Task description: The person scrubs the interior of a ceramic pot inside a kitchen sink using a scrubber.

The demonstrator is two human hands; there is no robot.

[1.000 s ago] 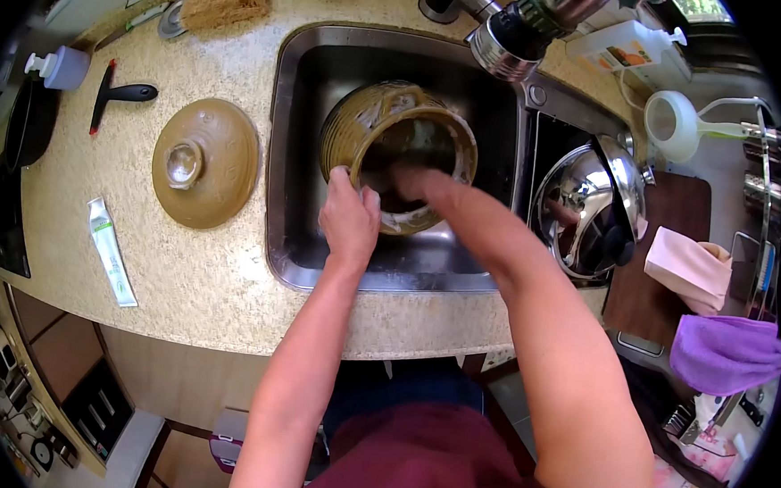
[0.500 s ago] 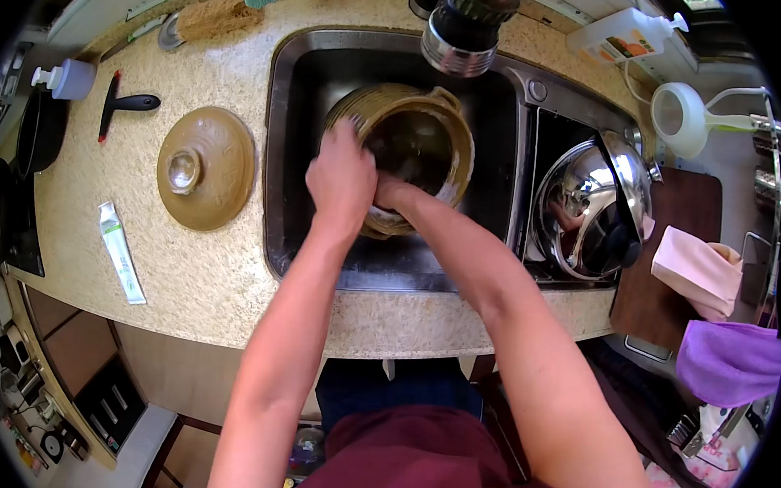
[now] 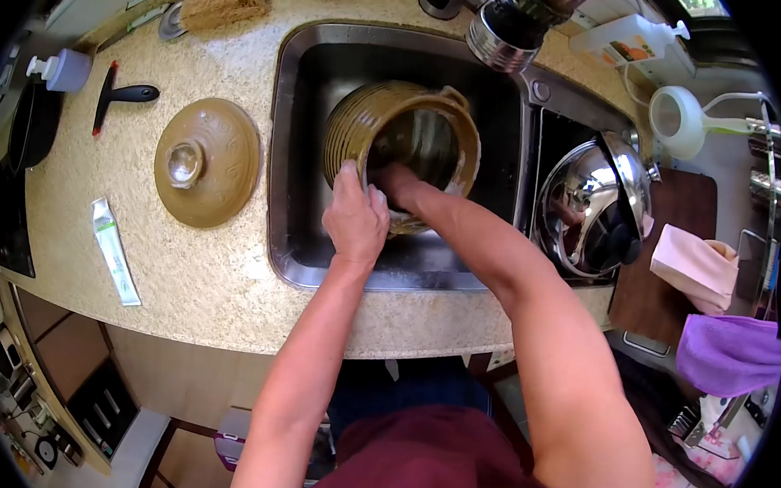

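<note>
Left hand (image 3: 356, 222) has shifted along the pot (image 3: 348, 138), fingers grasping its rim; right hand (image 3: 397, 184) is inside (grip hidden, can't tell). Lid (image 3: 216, 164) is off; whitish residue (image 3: 455, 187) remains.

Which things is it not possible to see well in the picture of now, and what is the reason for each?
All in the head view:
- Right hand: its fingers, and anything they may hold, are hidden in the dark inside of the pot.
- Brown lid: underside hidden by its own top.
- Tap: upper part cut off by the top edge.
- Tube: print too small to read.
</note>
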